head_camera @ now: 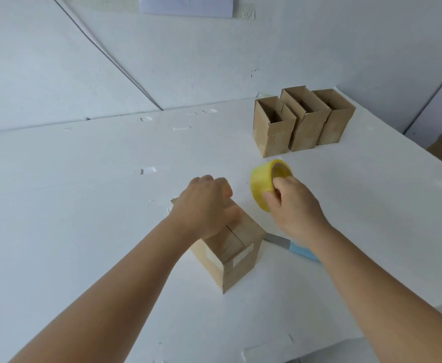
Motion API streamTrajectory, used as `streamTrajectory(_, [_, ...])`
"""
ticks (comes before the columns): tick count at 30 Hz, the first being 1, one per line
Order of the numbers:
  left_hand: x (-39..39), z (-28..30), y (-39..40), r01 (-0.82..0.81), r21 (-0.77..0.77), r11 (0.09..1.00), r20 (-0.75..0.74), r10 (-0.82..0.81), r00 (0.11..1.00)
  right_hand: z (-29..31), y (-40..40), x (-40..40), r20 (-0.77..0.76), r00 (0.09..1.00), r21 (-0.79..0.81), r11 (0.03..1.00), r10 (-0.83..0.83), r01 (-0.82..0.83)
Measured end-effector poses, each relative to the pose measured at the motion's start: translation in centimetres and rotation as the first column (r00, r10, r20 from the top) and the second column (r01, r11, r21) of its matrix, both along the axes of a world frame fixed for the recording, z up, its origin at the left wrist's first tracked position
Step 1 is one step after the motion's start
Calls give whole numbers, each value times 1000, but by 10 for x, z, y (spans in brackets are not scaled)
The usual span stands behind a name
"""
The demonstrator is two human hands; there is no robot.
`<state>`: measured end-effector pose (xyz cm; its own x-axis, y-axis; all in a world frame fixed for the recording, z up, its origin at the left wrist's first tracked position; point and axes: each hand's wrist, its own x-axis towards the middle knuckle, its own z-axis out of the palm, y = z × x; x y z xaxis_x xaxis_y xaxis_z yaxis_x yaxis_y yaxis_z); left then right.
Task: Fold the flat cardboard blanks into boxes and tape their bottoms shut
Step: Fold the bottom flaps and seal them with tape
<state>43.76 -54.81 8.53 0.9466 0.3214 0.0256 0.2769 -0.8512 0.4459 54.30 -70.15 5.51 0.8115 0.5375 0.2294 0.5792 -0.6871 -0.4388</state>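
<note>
1. The small brown cardboard box (227, 247) stands upside down on the white surface (83, 205), its folded bottom flaps facing up with the centre seam showing and a strip of clear tape already over its near edge.
2. The left hand (206, 205) presses down on those flaps; its fingers (214, 183) curl over the far end of the box, holding the flaps flat.
3. The box looks light, hollow and fairly stiff along its creases, so it would likely slide or tip if pushed sideways; steady downward pressure on the flaps beside the seam seems the safest hold.
4. Just right of those fingers, the right hand (293, 205) grips the yellowish roll of clear packing tape (267, 183), thumb inside the core and fingers round the rim, with the roll lifted just beside the box.
5. Beneath the right wrist lies a utility knife with a pale blue handle (293, 247), touching the surface.
6. Well beyond both hands, three finished brown cardboard boxes (303, 119) stand upright and open-topped, side by side and touching.
</note>
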Motion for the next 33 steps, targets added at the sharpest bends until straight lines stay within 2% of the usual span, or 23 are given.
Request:
streamTrajectory(2, [-14,-9,4,64,13,998,29,-64,998,-18,-7,14,63,998,-241,970,-31,45])
streamTrajectory(4, [-24,-17,9,117,1,993,47,-117,992,-38,-16,27,87,994,-483,870,-63,97])
streamTrajectory(5, [-28,-20,11,140,-2,990,51,-139,989,-47,-21,31,84,992,-544,830,-89,121])
streamTrajectory(7, [-34,-26,15,183,8,983,56,-183,982,-63,-31,35,40,989,-587,798,-143,140])
streamTrajectory(10, [-40,-33,19,238,41,970,47,-240,970,-72,-38,31,-19,985,-572,810,-171,129])
streamTrajectory(11, [-42,-35,21,254,63,965,40,-257,966,-67,-36,28,-51,981,-511,849,-189,137])
streamTrajectory(13, [-44,-39,23,268,92,959,29,-271,962,-51,-24,15,-242,958,-223,970,-154,99])
streamTrajectory(14, [-44,-40,23,260,101,960,25,-264,964,-38,-16,2,-393,917,-23,998,-65,61])
streamTrajectory(15, [-44,-42,22,243,109,964,19,-247,969,-25,-7,-12,-508,859,159,987,60,25])
streamTrajectory(16, [-44,-43,22,218,115,969,9,-221,975,-14,2,-28,-549,818,264,964,172,-26])
streamTrajectory(17, [-44,-44,22,191,120,974,-8,-191,982,-8,8,-44,-540,806,293,952,245,-93])
streamTrajectory(19, [-46,-45,25,149,134,980,-44,-144,989,-8,17,-66,-429,860,205,957,276,-205])
streamTrajectory(21, [-48,-47,27,122,143,982,-59,-115,992,-14,20,-72,-312,922,151,970,228,-189])
streamTrajectory(24, [-49,-54,21,2,57,998,0,-2,1000,-22,19,-67,-356,911,265,957,208,-116])
streamTrajectory(26, [-46,-60,12,-122,-100,988,92,131,987,-26,15,-64,-496,842,363,932,213,-22])
streamTrajectory(29, [-46,-68,0,-163,-453,877,217,286,934,-36,10,-59,-636,706,495,866,310,65])
streamTrajectory(33, [-47,-72,-6,-159,-663,731,217,392,894,-46,7,-53,-729,538,575,805,423,147])
